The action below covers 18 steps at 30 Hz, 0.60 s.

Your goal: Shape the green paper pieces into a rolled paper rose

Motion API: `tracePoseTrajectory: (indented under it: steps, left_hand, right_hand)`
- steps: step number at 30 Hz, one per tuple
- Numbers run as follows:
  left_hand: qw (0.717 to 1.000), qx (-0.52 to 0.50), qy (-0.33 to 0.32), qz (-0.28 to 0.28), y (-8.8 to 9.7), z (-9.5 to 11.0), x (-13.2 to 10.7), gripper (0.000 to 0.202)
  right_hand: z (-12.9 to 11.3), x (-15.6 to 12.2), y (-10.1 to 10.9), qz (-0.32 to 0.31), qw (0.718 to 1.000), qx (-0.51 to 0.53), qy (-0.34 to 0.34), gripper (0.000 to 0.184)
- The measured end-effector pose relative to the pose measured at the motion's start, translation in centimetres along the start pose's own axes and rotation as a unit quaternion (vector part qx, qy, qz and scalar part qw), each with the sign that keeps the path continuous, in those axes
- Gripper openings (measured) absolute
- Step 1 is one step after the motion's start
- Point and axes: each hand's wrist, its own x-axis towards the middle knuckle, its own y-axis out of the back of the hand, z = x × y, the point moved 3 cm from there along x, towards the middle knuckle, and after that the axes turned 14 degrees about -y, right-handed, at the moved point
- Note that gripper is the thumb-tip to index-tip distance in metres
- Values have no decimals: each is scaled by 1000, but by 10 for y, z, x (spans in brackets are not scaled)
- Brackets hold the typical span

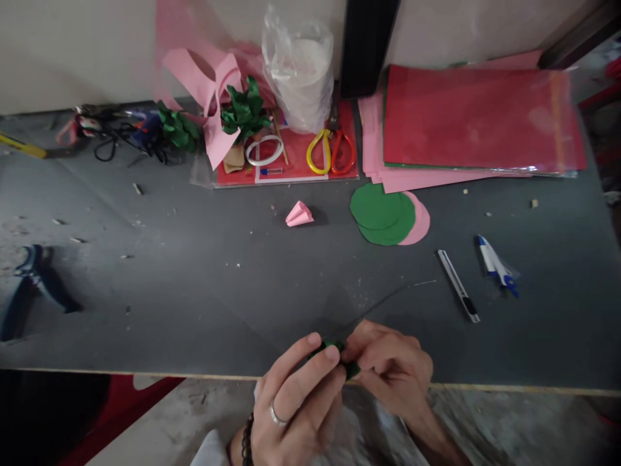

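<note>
At the table's front edge, my left hand and my right hand meet around a small piece of green paper. Fingers of both hands are closed on it and cover most of its shape. A ring is on a left finger. Beyond the hands lies a folded pink paper piece. To its right, green paper circles partly cover a pink paper circle.
A utility knife and white-and-blue pens lie right. Red sheets are stacked behind. Scissors, a bagged white roll and crumpled green paper stand at the back. Blue-handled pliers lie left.
</note>
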Motion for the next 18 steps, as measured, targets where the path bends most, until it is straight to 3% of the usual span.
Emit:
tracePoseTrajectory:
  steps: [10, 18]
  left_hand:
    - [1000, -9, 2, 12, 1, 1, -2, 27]
    - [1000, -8, -8, 8, 0, 1, -3, 26]
  right_hand:
    - [-1, 0, 0, -19, 999, -8, 51, 7]
    - [-3, 2, -2, -16, 1000, -15, 14, 7]
